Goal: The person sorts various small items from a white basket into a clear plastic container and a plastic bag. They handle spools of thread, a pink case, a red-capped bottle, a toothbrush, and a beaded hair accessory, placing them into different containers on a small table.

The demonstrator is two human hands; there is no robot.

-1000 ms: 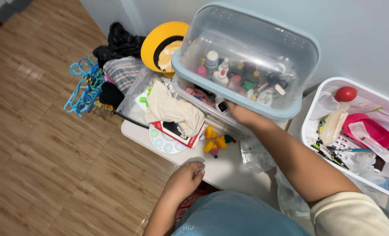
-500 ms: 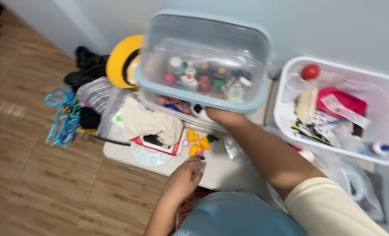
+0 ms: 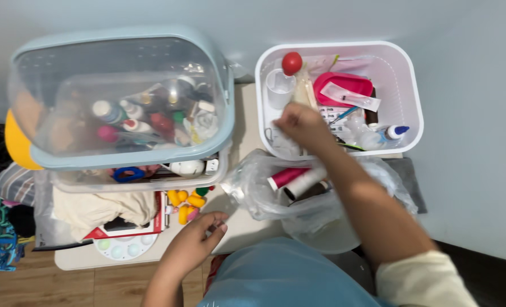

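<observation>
Right hand (image 3: 298,122) blurred over white basket (image 3: 403,68) front rim, closure unclear; left hand (image 3: 199,239) loosely curled, empty, yellow toys (image 3: 187,200) at 12 o'clock — basket probably light, stiff, best gripped by rim.

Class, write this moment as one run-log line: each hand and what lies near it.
right hand: over white basket, blurred | left hand: on table edge, near yellow toys | clear bag: between hands
</observation>
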